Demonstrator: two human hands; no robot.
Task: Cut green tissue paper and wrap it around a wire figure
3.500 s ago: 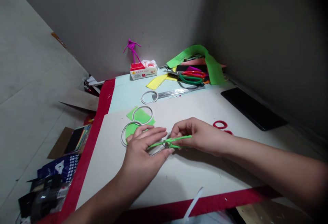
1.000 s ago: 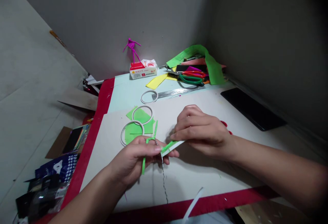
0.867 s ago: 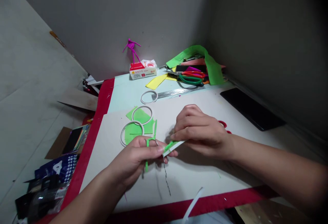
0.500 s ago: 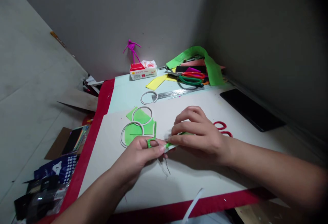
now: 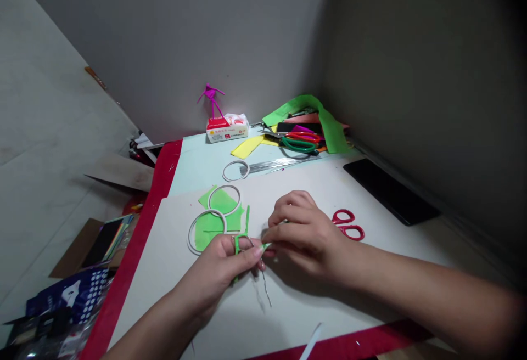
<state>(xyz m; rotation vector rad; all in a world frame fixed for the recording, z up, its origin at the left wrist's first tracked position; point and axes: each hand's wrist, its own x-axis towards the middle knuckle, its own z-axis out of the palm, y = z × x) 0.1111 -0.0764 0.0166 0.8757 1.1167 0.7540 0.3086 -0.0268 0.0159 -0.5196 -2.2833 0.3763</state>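
Between thumb and forefinger, my left hand [image 5: 222,264] pinches a small wire figure [image 5: 237,245] partly wrapped in green paper. A bare twisted wire [image 5: 267,288] hangs down from it below my fingertips. My right hand [image 5: 304,234] is closed beside the left fingertips, its thumb and fingers pinching a green paper strip [image 5: 266,247] at the wire. How much of the strip lies under the right fingers is hidden. Left of the hands, green paper pieces [image 5: 214,231] lie under two white rings, one ring [image 5: 190,236] nearer and another [image 5: 239,198] farther off.
Red-handled scissors [image 5: 352,232] lie right of my right hand, partly covered. A black phone-like slab [image 5: 389,191] rests at the right. Toward the back are thin wires [image 5: 280,165], green-handled scissors [image 5: 298,145], a yellow strip [image 5: 247,147], and a purple figure [image 5: 211,94] on a small box [image 5: 228,130].
The view has tilted, so the table appears lower. My right fingers have drawn in closer to the left fingertips, and the green strip that showed beneath the right hand is now mostly covered.
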